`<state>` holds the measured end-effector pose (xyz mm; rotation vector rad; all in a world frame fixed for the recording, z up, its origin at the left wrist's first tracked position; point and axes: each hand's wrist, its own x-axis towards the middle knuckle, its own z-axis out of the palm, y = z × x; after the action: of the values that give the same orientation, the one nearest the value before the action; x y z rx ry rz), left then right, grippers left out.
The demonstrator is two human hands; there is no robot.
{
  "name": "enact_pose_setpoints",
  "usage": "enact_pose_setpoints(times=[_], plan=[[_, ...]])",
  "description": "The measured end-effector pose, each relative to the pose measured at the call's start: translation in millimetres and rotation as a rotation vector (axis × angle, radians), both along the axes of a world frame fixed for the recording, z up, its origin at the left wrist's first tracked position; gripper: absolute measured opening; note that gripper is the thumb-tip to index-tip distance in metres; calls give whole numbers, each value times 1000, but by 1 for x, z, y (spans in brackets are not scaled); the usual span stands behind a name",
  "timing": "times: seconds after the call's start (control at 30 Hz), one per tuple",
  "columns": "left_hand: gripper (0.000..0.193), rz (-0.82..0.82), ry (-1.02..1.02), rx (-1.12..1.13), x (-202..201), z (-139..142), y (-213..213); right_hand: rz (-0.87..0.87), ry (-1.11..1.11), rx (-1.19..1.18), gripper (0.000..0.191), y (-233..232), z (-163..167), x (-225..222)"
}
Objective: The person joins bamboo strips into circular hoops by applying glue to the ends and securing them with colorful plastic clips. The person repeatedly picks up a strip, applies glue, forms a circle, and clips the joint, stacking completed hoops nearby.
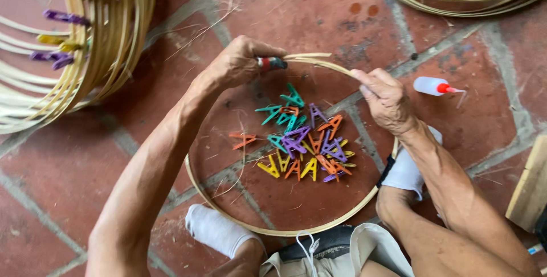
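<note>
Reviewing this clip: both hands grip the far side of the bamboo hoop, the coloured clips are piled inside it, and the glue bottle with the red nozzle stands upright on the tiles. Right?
Not quite. In the head view the glue bottle lies on its side on the tiles, not upright. The rest holds: left hand and right hand grip the bamboo hoop, with the coloured clips piled inside.
</note>
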<state>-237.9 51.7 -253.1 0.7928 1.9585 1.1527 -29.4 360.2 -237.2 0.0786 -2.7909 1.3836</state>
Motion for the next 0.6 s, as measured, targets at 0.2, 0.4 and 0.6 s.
enact_pose_setpoints(times=[0.2, 0.4, 0.6], plan=[[34, -213, 137, -122, 5, 34, 45, 16, -21, -80, 32, 9, 8, 2], [33, -197, 8, -395, 11, 77, 52, -87, -284, -264, 21, 4, 31, -23], [31, -186, 174, -188, 19, 80, 59, -185, -433, -317, 16, -9, 38, -57]])
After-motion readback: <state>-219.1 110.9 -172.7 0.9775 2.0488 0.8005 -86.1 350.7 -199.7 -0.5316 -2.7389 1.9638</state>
